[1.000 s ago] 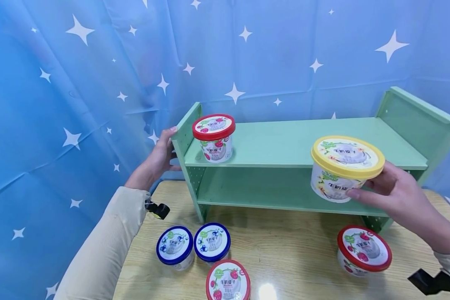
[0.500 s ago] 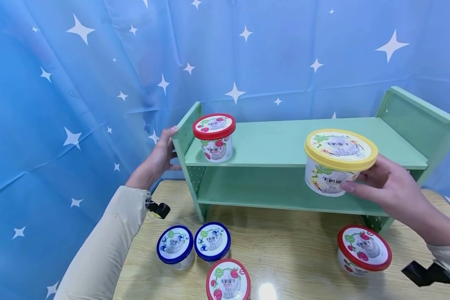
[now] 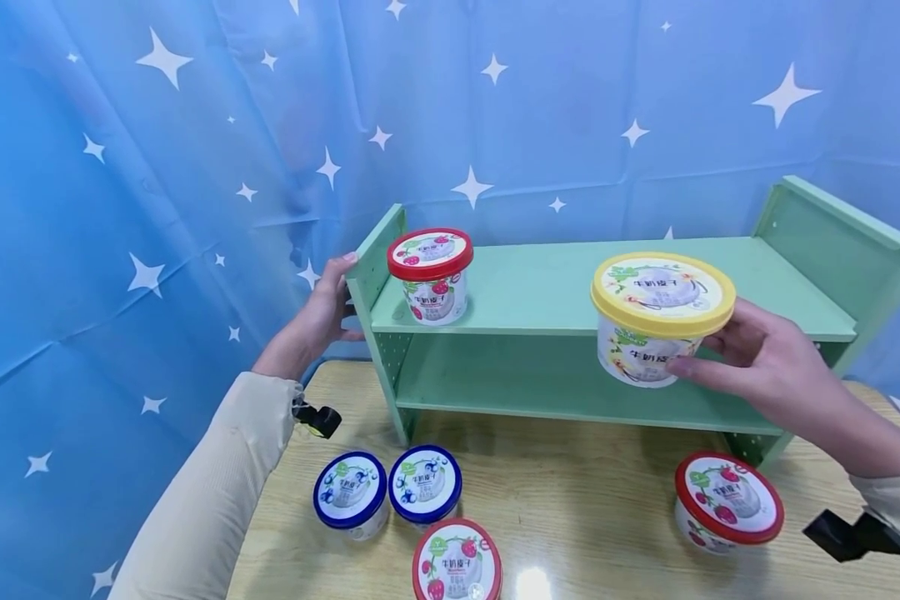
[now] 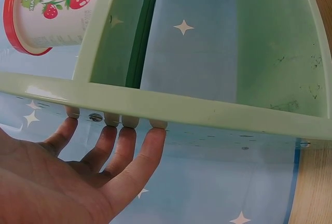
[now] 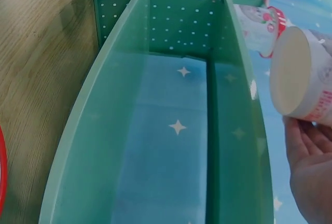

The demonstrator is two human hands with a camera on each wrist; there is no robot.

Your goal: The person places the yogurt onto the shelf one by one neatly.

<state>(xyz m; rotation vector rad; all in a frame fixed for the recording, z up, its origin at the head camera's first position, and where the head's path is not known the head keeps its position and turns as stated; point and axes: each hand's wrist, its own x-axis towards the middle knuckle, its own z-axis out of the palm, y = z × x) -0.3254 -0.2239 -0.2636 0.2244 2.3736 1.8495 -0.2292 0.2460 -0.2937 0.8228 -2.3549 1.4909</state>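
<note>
My right hand [image 3: 776, 367] grips a yellow-lidded ice cream tub [image 3: 633, 354] by its right side, thumb in front. The tub is upright, held in front of the green shelf's [image 3: 562, 283] top board. The right wrist view shows the pale base of this tub [image 5: 291, 73] and my hand [image 5: 316, 177] around it. My left hand [image 3: 318, 312] rests on the outer face of the shelf's left side panel; in the left wrist view, the hand's [image 4: 104, 177] fingertips touch that panel. A red-lidded strawberry tub [image 3: 433, 302] stands at the top board's left end.
Two blue-lidded tubs [image 3: 350, 492] stand on the wooden table [image 3: 570, 500] at front left, near a red-lidded tub [image 3: 456, 567]. Another red-lidded tub [image 3: 729, 504] stands at the right. A blue starry curtain [image 3: 555, 100] hangs behind the shelf.
My right hand has carried the yellow-lidded tub left and slightly up in the head view. The left hand and the other tubs have stayed in place.
</note>
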